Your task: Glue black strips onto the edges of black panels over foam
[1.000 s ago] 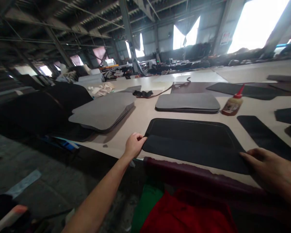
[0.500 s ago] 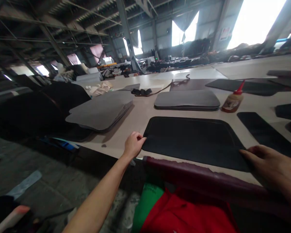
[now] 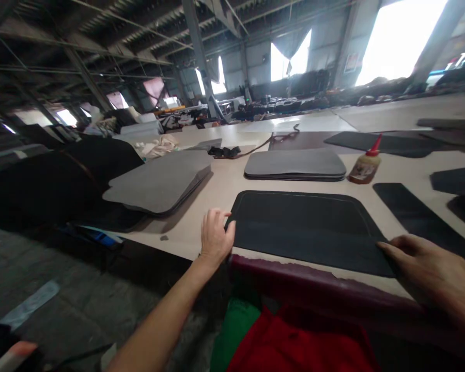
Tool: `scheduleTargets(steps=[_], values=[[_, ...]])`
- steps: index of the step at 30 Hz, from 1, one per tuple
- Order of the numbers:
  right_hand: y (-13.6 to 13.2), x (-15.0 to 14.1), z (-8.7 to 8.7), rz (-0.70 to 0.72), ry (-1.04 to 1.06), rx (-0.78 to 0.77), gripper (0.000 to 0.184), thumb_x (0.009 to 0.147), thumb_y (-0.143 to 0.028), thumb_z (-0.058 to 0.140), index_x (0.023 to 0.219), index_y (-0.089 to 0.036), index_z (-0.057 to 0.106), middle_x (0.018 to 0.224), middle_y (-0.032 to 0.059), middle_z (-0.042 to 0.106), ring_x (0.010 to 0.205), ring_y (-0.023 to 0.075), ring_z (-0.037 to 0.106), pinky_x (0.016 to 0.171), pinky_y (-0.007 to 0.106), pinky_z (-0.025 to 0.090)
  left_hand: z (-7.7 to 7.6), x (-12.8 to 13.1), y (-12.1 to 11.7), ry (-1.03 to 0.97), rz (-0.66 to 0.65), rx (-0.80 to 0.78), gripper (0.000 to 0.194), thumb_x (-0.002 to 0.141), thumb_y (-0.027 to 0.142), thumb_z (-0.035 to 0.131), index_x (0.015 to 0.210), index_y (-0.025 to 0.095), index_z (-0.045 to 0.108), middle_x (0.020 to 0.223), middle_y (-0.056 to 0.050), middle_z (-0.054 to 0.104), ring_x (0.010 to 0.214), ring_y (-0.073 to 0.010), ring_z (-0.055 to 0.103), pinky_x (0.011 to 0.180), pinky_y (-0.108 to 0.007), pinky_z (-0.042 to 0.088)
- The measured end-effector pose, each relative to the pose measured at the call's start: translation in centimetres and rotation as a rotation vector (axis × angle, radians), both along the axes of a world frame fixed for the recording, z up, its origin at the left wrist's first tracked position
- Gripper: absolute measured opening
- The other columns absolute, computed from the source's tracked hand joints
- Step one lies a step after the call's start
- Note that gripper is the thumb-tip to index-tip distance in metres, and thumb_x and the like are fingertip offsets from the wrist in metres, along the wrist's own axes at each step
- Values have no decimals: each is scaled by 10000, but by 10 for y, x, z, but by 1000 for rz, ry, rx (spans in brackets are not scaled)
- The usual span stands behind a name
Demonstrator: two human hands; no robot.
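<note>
A black panel (image 3: pixel 302 227) with rounded far corners lies flat on the pale table in front of me, a thin line running along inside its edge. At its left edge is my left hand (image 3: pixel 216 235), fingers apart, thumb and fingertips beside the edge or lightly touching it. My right hand (image 3: pixel 430 263) pinches the panel's right edge between thumb and fingers. Just beyond the panel sits a stack of grey rounded panels (image 3: pixel 294 163). A glue-like bottle with a red nozzle (image 3: pixel 364 168) stands to the right of that stack.
Larger grey panels (image 3: pixel 158 181) are stacked at the left near the table edge. A long black strip (image 3: pixel 422 217) lies to the right. Dark red material (image 3: pixel 313 284) hangs along the near edge. A thin brown cord (image 3: pixel 258 146) lies farther back.
My left hand has loosened from a pinch on the panel's left edge to spread fingers. My right hand stays on the right edge. The view has shifted slightly.
</note>
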State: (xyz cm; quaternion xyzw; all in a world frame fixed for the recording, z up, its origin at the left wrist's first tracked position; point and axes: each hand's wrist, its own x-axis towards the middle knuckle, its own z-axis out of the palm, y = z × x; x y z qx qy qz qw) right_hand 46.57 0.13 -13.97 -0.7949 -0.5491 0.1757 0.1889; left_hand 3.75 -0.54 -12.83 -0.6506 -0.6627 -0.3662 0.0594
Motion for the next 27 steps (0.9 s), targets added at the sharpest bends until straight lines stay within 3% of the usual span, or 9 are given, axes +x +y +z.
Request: scheduleTargets(steps=[3, 6, 9, 12, 17, 19, 23, 25, 27], values=[[0, 0, 0, -14, -4, -31, 378, 778, -622, 494, 865, -308, 686, 969, 119, 738, 842, 351, 669, 741, 439, 476, 11, 47, -12, 70, -348, 10, 130, 912, 296, 641, 1003, 204, 644, 1090, -69, 648, 1099, -243, 565, 1014, -386, 447], [2, 2, -2, -17, -9, -58, 387, 778, -644, 490, 901, -324, 669, 1003, 117, 734, 861, 348, 669, 755, 436, 478, 17, 97, -12, 215, -730, -120, 451, 906, 536, 641, 1181, 179, 641, 1307, -98, 617, 1282, -262, 501, 1117, -394, 401], [4, 4, -3, -28, 10, -67, 352, 772, -632, 507, 879, -337, 664, 983, 109, 736, 849, 345, 673, 766, 436, 481, 17, 133, 1, 342, -895, -253, 710, 908, 673, 538, 1391, 154, 521, 1522, -127, 460, 1462, -306, 315, 1218, -494, 271], [5, 6, -7, -2, 18, -25, 343, 791, -633, 515, 853, -335, 673, 943, 105, 739, 838, 345, 680, 767, 439, 483, 11, 148, 18, 415, -978, -420, 872, 901, 763, 415, 1497, 126, 396, 1602, -139, 342, 1518, -340, 182, 1234, -589, 167], [6, 10, -16, 60, 4, 71, 341, 808, -601, 534, 832, -299, 689, 873, 92, 737, 790, 330, 682, 709, 427, 476, -4, 143, 28, 453, -996, -524, 943, 865, 823, 368, 1569, 204, 268, 1658, -78, 214, 1544, -322, 84, 1248, -573, 97], [3, 9, -16, 32, 30, 185, 323, 794, -546, 546, 872, -264, 681, 861, 95, 727, 775, 315, 681, 704, 414, 480, -7, 140, 28, 449, -981, -497, 941, 858, 831, 375, 1569, 224, 270, 1658, -76, 214, 1544, -318, 87, 1248, -567, 98], [-4, -3, -5, -90, 7, 566, 329, 806, -487, 517, 913, -214, 665, 877, 87, 703, 768, 273, 669, 723, 396, 500, -8, 138, 27, 454, -975, -463, 947, 845, 857, 350, 1557, 234, 299, 1651, -84, 231, 1539, -326, 118, 1242, -576, 108], [-7, -15, 0, 29, -30, 655, 340, 890, -482, 485, 973, -214, 677, 978, 92, 713, 843, 263, 682, 762, 387, 524, -9, 138, 28, 461, -979, -451, 949, 842, 866, 329, 1556, 242, 303, 1651, -85, 230, 1538, -330, 126, 1241, -577, 116], [-9, -28, -2, 249, -92, 639, 395, 975, -465, 431, 1149, -199, 665, 1179, 121, 694, 1051, 274, 670, 896, 399, 538, -9, 138, 29, 471, -974, -439, 952, 841, 870, 319, 1556, 242, 301, 1651, -89, 227, 1536, -337, 131, 1238, -582, 126]])
